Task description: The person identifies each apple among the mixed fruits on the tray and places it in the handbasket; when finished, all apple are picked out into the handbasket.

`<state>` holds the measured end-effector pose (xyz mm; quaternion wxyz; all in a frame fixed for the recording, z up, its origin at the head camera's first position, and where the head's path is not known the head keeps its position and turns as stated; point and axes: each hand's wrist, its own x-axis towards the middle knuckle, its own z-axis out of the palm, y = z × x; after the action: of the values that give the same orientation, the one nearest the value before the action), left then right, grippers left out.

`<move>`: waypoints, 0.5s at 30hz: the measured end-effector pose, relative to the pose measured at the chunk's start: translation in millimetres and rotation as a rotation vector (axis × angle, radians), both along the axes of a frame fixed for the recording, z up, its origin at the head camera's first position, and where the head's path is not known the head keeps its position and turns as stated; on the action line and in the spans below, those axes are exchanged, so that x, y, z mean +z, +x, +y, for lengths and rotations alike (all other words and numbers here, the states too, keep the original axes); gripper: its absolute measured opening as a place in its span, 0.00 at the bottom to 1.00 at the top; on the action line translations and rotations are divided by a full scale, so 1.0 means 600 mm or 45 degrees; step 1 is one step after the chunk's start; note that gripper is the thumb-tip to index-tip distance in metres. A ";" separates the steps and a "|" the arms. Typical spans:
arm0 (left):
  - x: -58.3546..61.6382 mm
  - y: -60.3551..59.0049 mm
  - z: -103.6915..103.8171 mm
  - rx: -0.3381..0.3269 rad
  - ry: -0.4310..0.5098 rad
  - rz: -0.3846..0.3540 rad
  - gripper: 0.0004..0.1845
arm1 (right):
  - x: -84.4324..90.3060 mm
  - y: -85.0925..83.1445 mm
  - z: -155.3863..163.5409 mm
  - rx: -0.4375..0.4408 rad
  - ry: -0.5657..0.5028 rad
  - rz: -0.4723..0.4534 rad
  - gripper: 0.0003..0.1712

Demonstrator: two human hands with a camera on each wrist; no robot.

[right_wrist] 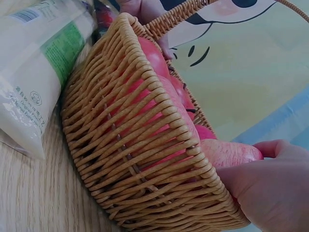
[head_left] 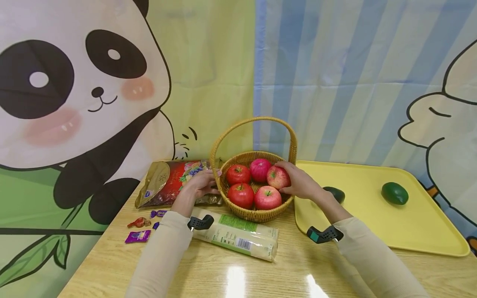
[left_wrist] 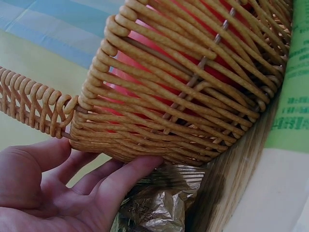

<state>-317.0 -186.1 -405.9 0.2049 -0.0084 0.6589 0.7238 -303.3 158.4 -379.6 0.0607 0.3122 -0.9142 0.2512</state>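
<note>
A wicker basket [head_left: 253, 214] with a tall arched handle holds several red and pink apples. My right hand [head_left: 302, 182] grips a streaked pink-red apple [head_left: 278, 178] at the basket's right rim; the right wrist view shows this apple [right_wrist: 231, 153] between thumb and fingers. On the opposite side, my left hand [head_left: 202, 183] holds the basket where the handle meets the rim. In the left wrist view its thumb and fingers touch the wicker [left_wrist: 159, 111], with some fingers partly hidden behind it. Other apples [head_left: 240, 195] sit around the gripped one.
Left of the basket lies a red and gold bag [head_left: 164, 182], with wrapped candies [head_left: 138, 236] before it. A pale green-labelled package [head_left: 238, 236] lies in front. On the right, a yellow tray [head_left: 357, 223] bears a dark green avocado-like fruit [head_left: 395, 193] and another [head_left: 335, 193].
</note>
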 end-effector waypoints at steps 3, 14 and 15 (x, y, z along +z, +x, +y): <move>-0.002 -0.001 0.000 -0.002 0.001 -0.006 0.25 | -0.001 0.002 -0.001 -0.007 0.007 0.010 0.44; -0.004 -0.004 0.001 0.007 0.006 0.008 0.24 | 0.004 0.008 -0.008 -0.027 0.069 0.056 0.41; -0.004 -0.004 0.002 0.009 0.006 0.006 0.24 | 0.004 0.008 -0.008 -0.029 0.075 0.061 0.41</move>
<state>-319.7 -185.2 -408.5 0.2008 -0.0083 0.6577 0.7259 -298.6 153.7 -377.0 0.0761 0.3093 -0.9231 0.2157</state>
